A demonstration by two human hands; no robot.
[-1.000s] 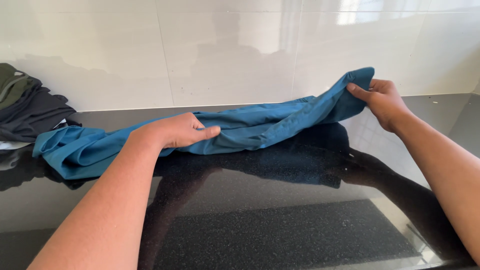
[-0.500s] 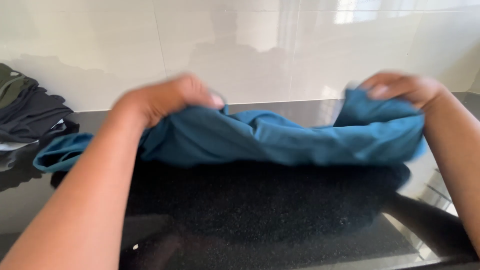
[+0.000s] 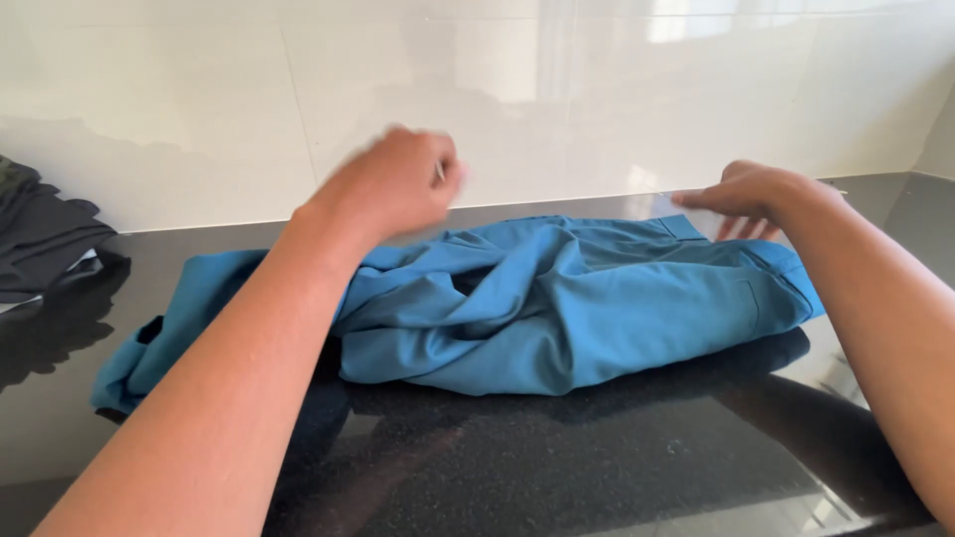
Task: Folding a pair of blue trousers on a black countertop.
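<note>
Blue trousers now lie bunched on the black counter; half a second ago both hands gripped them in the air, so the cloth has been laid down and let go. Left hand hovers above the heap, blurred, fingers curled, holding nothing. Right hand sits at the waistband end, fingers spread, lightly touching. Dark clothes piled far left, well apart. White tiled wall close behind.

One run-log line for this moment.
left hand: raised above blue garment, blurred | right hand: open at garment's far right edge | surface: black countertop
</note>
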